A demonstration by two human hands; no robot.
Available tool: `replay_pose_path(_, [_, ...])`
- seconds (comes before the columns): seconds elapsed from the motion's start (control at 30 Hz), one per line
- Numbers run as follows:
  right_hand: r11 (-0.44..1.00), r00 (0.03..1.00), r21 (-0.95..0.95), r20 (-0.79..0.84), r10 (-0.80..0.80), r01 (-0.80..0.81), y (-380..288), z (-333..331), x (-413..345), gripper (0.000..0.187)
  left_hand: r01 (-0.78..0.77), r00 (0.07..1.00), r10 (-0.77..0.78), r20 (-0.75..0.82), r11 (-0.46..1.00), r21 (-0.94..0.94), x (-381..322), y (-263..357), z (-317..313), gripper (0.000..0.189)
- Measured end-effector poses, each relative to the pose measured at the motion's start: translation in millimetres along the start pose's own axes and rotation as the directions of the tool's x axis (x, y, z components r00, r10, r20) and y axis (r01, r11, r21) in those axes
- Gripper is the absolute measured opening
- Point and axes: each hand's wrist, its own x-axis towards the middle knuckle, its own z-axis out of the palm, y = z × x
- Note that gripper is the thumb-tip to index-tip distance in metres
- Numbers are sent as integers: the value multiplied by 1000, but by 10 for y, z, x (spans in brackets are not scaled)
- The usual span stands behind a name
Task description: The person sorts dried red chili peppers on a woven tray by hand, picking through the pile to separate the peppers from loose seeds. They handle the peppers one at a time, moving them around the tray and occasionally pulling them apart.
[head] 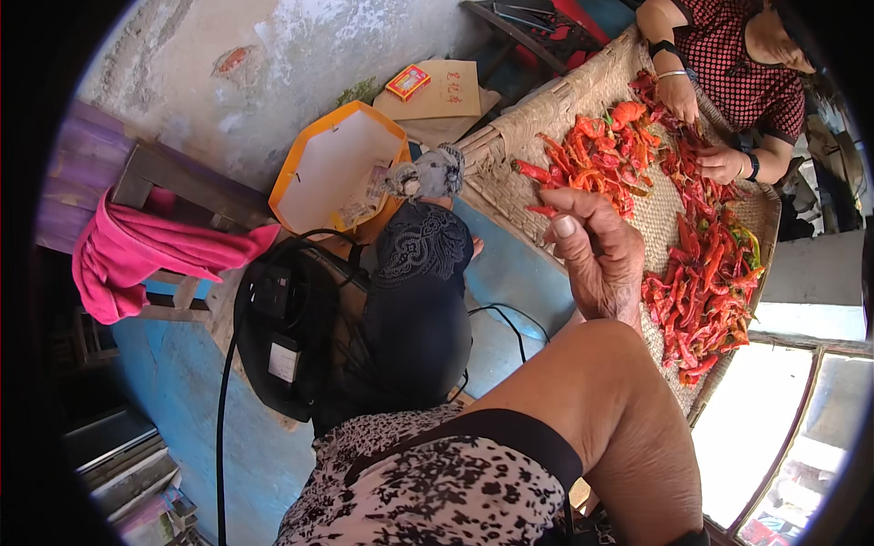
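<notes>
My right hand [594,252] is over the near edge of a woven basket tray [505,194]. Its thumb and forefinger are bent toward each other and its other fingers are curled. A red chili pepper [541,211] shows at the fingertips; I cannot tell whether it is held or lies behind them. My left hand is out of view. A pile of red and orange chilies [594,157] lies just beyond the hand, and a larger pile of dried red chilies [703,300] is to its right. A bent bare arm [614,368] with a floral sleeve hides the wrist.
A co-worker's hands [717,164] are among chilies at the tray's far side. An orange-rimmed box [355,136] stands near the wall, beside a small red-and-yellow box [408,82]. A pink cloth [157,246] hangs over a wooden chair. A black bag [293,327] has cables around it.
</notes>
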Motion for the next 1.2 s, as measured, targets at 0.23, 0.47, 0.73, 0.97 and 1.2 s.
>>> replay_pose_path(0.23, [691,939,637,-205,-274,341,-200,-19,-74,22,-13,993,11,-118,1000,-18,-153,-355,-69,48])
replay_pose_path(0.47, [520,936,809,-104,-336,276,-333,-306,-136,32,-26,985,17,-174,998,-52,-232,-554,-132,49])
replay_pose_path(0.73, [487,948,845,-68,-310,220,-382,-374,-171,26,-55,973,33,-227,994,-92,-299,-677,-173,51])
replay_pose_path(0.97, [529,961,825,-59,-270,199,-307,-426,-225,28,-71,961,36,-275,990,-121,-326,-763,-193,52])
replay_pose_path(1.2, [509,955,830,-88,-282,227,-301,-445,-253,29,-68,955,24,-295,988,-141,-378,-842,-191,53])
